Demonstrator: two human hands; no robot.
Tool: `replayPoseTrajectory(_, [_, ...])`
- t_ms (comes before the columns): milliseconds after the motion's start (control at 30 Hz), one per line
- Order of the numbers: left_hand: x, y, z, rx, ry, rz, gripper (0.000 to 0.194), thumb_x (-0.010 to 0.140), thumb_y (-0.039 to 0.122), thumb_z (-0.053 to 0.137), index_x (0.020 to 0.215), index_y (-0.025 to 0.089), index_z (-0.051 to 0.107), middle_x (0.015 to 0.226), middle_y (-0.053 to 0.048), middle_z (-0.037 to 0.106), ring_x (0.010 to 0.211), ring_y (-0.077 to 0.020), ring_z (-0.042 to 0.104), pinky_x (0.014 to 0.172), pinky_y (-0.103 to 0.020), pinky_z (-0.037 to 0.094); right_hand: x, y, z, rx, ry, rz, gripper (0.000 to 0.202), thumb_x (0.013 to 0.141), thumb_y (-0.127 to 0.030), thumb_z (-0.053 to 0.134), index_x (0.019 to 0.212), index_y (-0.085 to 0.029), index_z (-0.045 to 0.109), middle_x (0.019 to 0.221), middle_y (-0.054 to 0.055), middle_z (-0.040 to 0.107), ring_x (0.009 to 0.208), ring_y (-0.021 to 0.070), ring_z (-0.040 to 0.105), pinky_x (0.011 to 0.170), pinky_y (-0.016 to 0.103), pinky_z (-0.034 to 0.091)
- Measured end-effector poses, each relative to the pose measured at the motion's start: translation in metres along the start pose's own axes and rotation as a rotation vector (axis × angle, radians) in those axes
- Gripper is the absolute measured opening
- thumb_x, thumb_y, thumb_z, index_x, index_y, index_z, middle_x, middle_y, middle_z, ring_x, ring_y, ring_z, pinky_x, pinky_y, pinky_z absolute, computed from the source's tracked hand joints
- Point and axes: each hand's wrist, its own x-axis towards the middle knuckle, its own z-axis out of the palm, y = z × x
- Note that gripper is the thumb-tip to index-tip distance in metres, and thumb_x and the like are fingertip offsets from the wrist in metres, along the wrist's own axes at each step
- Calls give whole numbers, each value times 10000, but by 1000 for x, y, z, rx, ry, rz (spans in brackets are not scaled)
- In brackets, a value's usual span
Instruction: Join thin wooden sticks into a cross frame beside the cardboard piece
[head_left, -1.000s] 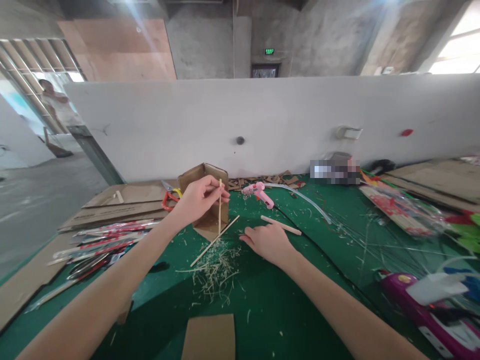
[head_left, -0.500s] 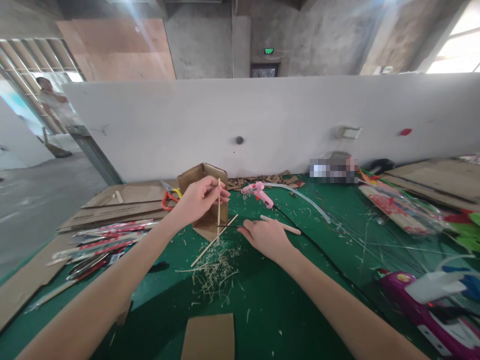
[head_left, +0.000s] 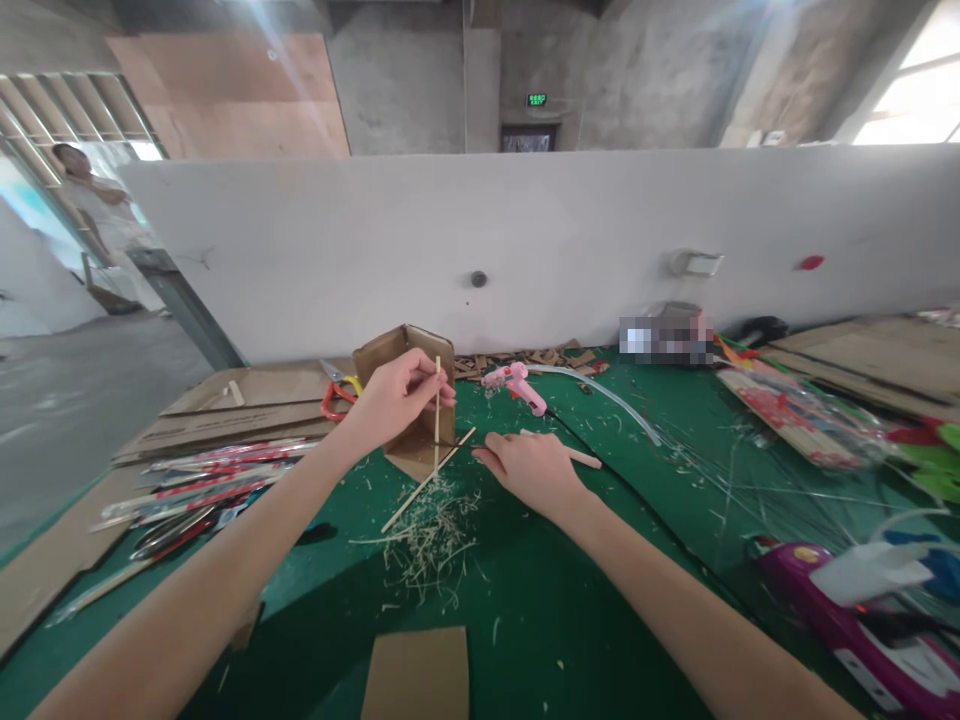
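Upright between the pinched fingers of my left hand [head_left: 409, 395] is a thin wooden stick [head_left: 437, 430]. Its lower end stands by a pile of thin shavings [head_left: 435, 545]. My right hand [head_left: 529, 470] is closed on a thin dark blade [head_left: 454, 444], whose tip touches or crosses the upright stick. A second stick [head_left: 401, 512] lies slanting on the green table behind the first. Behind my left hand is an open cardboard box [head_left: 382, 348]. A pale round rod [head_left: 583, 458] lies beyond my right hand.
A pink glue gun [head_left: 517, 385] with a black cord lies behind my right hand. Orange-handled scissors [head_left: 337, 395] and packaged tools [head_left: 217, 485] are at left. A purple power strip [head_left: 825, 610] sits right, cardboard [head_left: 417, 675] in front. A person [head_left: 97, 200] stands far left.
The blade in my right hand has moved slightly up along the upright stick. My left hand has barely moved. The person in the background has shifted a little to the left.
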Motion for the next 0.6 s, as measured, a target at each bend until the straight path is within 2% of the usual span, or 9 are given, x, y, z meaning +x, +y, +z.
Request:
replayPoseTrajectory(167, [0, 0, 0, 12, 5, -18, 166, 832, 331, 517, 797, 177, 465, 763, -40, 641, 717, -165, 658, 649, -297, 563, -1, 0, -1, -1, -65, -55, 519, 918, -495, 173, 851, -213, 604, 731, 56, 671, 681, 159, 617, 612, 236, 350])
replayPoseTrajectory(300, [1, -1, 0, 11, 2, -4, 158, 831, 325, 520, 790, 182, 468, 761, -37, 640, 717, -163, 657, 637, -288, 561, -1, 0, -1, -13, -15, 9, 544, 921, -491, 127, 919, -217, 597, 781, 72, 675, 714, 166, 617, 623, 246, 352])
replayPoseTrajectory(467, [1, 0, 0, 2, -2, -8, 144, 831, 310, 510, 780, 180, 474, 744, -37, 644, 703, -161, 657, 627, -285, 560, -2, 1, 2, -4, -43, -65, 504, 922, -482, 174, 837, -218, 595, 755, 49, 676, 681, 158, 616, 594, 238, 341])
replayPoseTrajectory(600, [0, 2, -1, 6, -16, 2, 139, 834, 311, 502, 781, 184, 484, 753, -43, 649, 716, -160, 657, 644, -278, 559, -1, 2, 2, -19, 12, -6, 523, 920, -495, 146, 882, -226, 593, 770, 52, 677, 700, 171, 618, 602, 242, 347])
